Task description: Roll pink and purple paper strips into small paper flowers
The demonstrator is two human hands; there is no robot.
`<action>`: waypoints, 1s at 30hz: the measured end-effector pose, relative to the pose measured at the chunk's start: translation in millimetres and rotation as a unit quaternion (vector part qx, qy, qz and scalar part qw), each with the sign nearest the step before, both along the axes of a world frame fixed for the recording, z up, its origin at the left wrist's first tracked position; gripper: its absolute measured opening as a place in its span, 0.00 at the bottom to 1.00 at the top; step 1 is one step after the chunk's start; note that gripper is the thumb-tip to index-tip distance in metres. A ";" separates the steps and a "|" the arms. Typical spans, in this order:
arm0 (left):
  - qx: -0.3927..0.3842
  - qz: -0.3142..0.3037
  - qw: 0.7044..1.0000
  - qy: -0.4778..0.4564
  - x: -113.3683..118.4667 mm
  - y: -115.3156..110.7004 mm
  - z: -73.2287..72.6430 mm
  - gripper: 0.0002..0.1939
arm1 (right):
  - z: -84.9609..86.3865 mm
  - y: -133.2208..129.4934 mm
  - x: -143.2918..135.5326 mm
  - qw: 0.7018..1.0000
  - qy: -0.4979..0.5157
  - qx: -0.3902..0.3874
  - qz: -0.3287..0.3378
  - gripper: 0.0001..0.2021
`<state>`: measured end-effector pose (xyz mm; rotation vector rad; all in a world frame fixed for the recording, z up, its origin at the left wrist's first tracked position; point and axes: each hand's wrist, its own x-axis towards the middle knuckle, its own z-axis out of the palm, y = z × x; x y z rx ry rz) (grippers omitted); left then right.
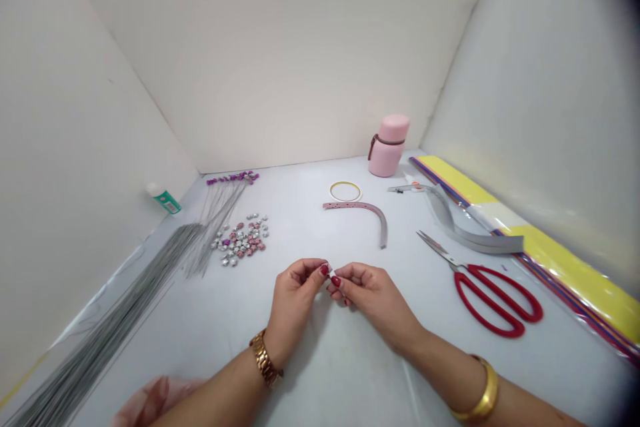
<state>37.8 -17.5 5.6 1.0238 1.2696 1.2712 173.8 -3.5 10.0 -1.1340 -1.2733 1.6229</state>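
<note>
Both hands are working near the middle of the tabletop (310,213), a bit toward the near edge: the left hand (299,297) and right hand (373,293) each have their fingers pinched on the same small pale strip (331,272), mostly hidden behind the thumbs. Container-wise, there's a pink bottle (387,150) standing by the far edge toward the right corner, lid on, so I can't tell what's in it. A green-and-white tube (167,201) is over by the left edge, contents hidden too. Along the right edge lies a clear plastic sleeve (565,252) with yellow and other coloured sheets inside. The small puffy pieces (243,240), silver and pink mostly, are just loose in a pile left of centre, and grey wires (135,300) run down the left edge. Red-handled scissors (487,293) sit toward the right edge, blades partly open.
</note>
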 end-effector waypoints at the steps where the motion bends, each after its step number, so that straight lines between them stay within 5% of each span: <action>1: -0.002 -0.003 1.000 -0.007 -0.1 0.2 -0.6 0.07 | 0.0 -0.3 0.0 1.000 -0.008 0.008 0.004 0.05; 7: -0.006 -0.006 1.000 -0.015 0.5 1.1 -3.0 0.07 | -0.5 -1.1 2.2 0.998 -0.037 0.052 0.020 0.06; 12: 0.040 0.001 0.995 0.086 -1.1 -0.7 -3.6 0.07 | 2.2 -2.2 1.3 0.998 -0.036 0.050 0.018 0.06; 20: 0.234 -0.041 0.919 0.315 -4.2 -6.2 2.8 0.08 | 2.9 -1.8 -1.3 0.999 0.026 -0.021 0.008 0.06; 23: 0.238 -0.067 0.920 0.305 -2.9 -6.4 4.2 0.10 | 0.2 0.0 -0.2 0.999 0.039 -0.019 -0.004 0.07; 30: 0.098 -0.080 0.987 0.103 -2.7 -1.1 4.2 0.08 | 1.6 0.4 -0.7 0.997 0.062 -0.033 0.014 0.09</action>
